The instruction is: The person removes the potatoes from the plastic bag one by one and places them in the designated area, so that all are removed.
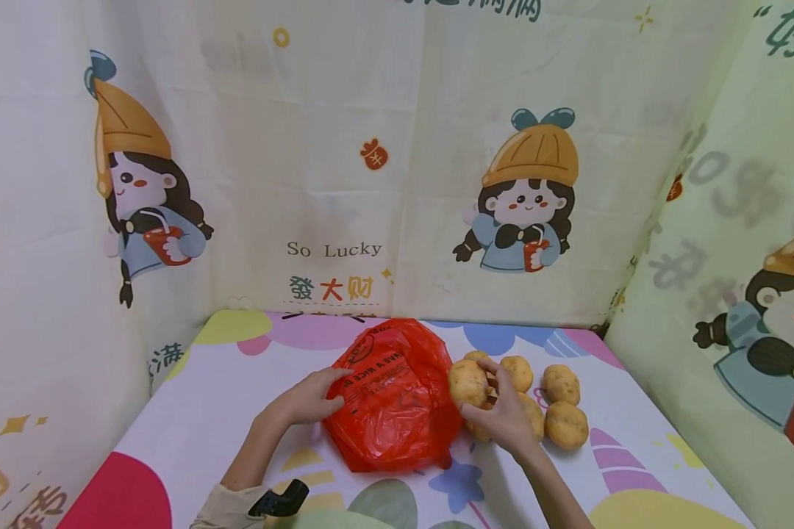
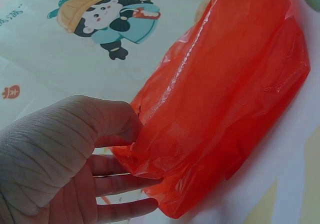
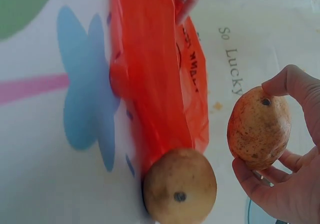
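A red plastic bag [image 1: 397,411] with black print lies on the table in front of me. My left hand [image 1: 307,397] holds its left edge, thumb on one side and fingers on the other in the left wrist view. My right hand [image 1: 503,419] grips a potato [image 3: 259,129] between thumb and fingers, raised at the right side of the bag. In the right wrist view another potato [image 3: 180,186] rests on the table against the bag. More potatoes, such as one potato [image 1: 566,425], lie to the right, some partly hidden behind my right hand.
The table [image 1: 251,397] has a colourful printed cover. Pale cloth walls [image 1: 331,176] with cartoon figures enclose it at the back and both sides. A black band [image 1: 281,499] sits at my left sleeve.
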Demonstrator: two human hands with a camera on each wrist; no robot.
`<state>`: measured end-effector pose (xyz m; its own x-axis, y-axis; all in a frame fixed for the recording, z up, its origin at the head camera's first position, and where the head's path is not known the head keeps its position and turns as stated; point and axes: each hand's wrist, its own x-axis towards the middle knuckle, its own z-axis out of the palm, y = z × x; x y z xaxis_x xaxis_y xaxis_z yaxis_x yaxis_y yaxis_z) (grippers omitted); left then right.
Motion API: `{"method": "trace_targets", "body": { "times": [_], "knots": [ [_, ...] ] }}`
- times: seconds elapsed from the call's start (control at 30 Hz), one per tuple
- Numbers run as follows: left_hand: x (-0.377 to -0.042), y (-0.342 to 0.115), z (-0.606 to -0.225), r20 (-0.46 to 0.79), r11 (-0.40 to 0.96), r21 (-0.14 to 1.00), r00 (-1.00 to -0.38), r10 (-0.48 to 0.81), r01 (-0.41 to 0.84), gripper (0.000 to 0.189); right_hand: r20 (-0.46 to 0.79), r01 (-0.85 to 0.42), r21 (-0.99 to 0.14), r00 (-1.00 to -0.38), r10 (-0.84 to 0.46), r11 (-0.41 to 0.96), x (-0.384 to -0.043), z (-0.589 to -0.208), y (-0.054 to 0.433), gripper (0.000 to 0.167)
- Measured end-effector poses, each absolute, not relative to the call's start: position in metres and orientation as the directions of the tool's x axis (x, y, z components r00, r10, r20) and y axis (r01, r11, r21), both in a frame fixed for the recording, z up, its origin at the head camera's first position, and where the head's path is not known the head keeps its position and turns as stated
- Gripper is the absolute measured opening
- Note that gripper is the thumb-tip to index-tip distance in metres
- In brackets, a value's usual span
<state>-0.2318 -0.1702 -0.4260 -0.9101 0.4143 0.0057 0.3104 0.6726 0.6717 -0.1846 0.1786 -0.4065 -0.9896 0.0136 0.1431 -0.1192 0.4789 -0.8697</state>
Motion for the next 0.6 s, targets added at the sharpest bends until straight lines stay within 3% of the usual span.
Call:
{"method": "trace_targets", "body": {
  "times": [0.6],
  "knots": [
    [-0.234,-0.171,-0.428,0.006,0.674,0.669,-0.909,0.417,0.314,0.054,0.134,-0.080,-0.835,-0.989,0.060,0.545,-0.180,-0.404,0.213,0.081]
  ]
}}
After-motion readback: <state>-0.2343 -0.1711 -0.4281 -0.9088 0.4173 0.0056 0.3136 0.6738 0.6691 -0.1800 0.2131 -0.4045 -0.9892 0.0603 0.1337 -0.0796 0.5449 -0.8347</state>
